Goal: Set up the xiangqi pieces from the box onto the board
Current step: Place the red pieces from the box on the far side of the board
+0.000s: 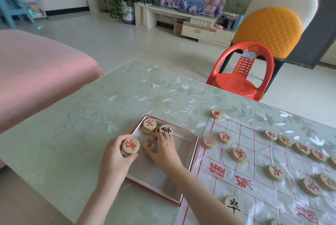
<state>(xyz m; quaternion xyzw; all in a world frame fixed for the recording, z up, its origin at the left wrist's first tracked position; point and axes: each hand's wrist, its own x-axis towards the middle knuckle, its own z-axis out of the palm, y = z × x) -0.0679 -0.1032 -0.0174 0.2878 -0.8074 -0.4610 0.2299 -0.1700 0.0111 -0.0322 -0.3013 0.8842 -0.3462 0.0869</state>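
The pale green floral tabletop (127, 97) carries the clear plastic red-lined board (254, 163), just right of our shallow red-edged cardboard box (156, 175). At the box's left wall our left hand (114, 155) pinches a round wooden red-lettered piece (131, 145). Inside the box our right hand (164, 150) curls round a second piece (149, 144). We judge them light, hard and smooth, so best taken by the rims.

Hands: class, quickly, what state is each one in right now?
Left hand: holds a red-lettered piece at the rim of the box.
Right hand: grips a second red piece inside the box.
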